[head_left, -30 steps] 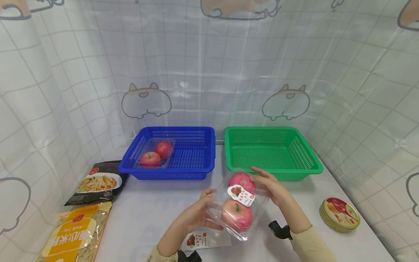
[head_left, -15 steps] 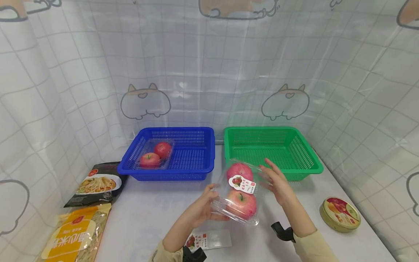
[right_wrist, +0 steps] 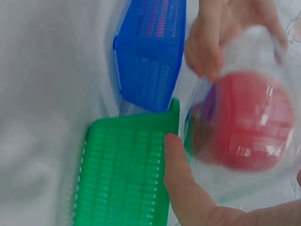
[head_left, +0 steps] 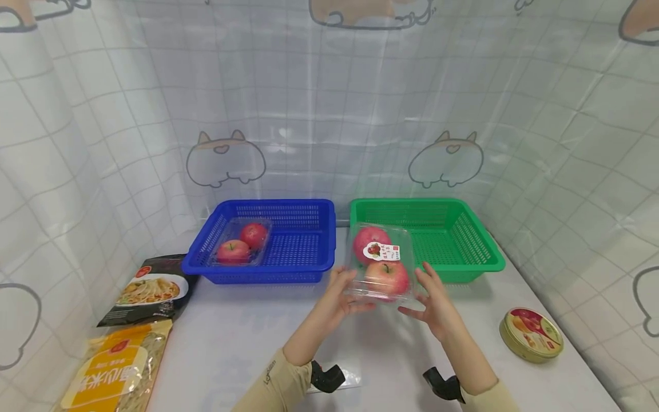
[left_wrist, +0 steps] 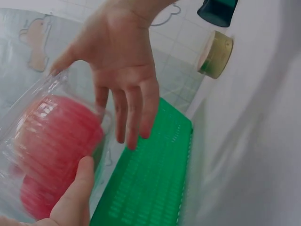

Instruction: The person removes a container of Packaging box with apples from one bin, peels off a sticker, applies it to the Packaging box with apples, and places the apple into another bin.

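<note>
A clear plastic box of two apples (head_left: pixel 387 278), with a white fruit label on its lid, is held up at the front left of the green basket (head_left: pixel 443 267), tilted. My left hand (head_left: pixel 338 294) grips its near left corner, the thumb along the front and fingers at the left side. My right hand (head_left: pixel 432 303) is at the near right corner; in the left wrist view the right hand (left_wrist: pixel 123 61) has straight, spread fingers, with thumb and index against the clear plastic. The box hides part of the green basket's front rim.
In the blue basket (head_left: pixel 309 266) lies another clear box of two apples (head_left: pixel 242 244). A black noodle packet (head_left: pixel 149 289) and a yellow noodle bag (head_left: pixel 115 366) lie at the left. A round gold tin (head_left: pixel 531 336) stands at the right. A flat labelled packet (head_left: pixel 351 377) is partly behind my left wrist.
Both hands have carried the apple box forward, from over the near table to the green basket's front rim. The box has turned straighter. My right hand has slid to its near right corner.
</note>
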Available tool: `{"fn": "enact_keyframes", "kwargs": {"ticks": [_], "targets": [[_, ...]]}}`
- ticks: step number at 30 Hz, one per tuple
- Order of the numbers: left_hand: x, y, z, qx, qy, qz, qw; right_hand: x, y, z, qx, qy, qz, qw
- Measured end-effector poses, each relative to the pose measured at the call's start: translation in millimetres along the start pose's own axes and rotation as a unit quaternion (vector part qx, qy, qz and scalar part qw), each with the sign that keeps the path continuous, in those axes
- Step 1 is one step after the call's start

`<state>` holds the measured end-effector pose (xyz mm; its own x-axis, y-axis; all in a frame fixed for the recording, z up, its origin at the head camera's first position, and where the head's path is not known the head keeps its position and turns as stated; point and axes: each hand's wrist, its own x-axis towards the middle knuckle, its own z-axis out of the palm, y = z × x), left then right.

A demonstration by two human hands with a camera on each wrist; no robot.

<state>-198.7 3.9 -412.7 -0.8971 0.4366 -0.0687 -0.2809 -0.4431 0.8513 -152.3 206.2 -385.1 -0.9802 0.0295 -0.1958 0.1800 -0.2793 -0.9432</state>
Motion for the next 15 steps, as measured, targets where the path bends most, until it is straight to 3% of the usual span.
{"fn": "enact_keyframes", "kwargs": {"ticks": [4, 15], "targets": [[11.1, -3.4, 8.1, -0.009, 0.014, 0.006, 0.9998, 0, 5, 3, 0.023, -0.001, -0.003, 1.0], [28.6, -19.1, 32.3, -0.023, 0.05, 0.021, 0.9982, 0, 7, 10, 0.083, 0.05, -0.009, 0.995]]}}
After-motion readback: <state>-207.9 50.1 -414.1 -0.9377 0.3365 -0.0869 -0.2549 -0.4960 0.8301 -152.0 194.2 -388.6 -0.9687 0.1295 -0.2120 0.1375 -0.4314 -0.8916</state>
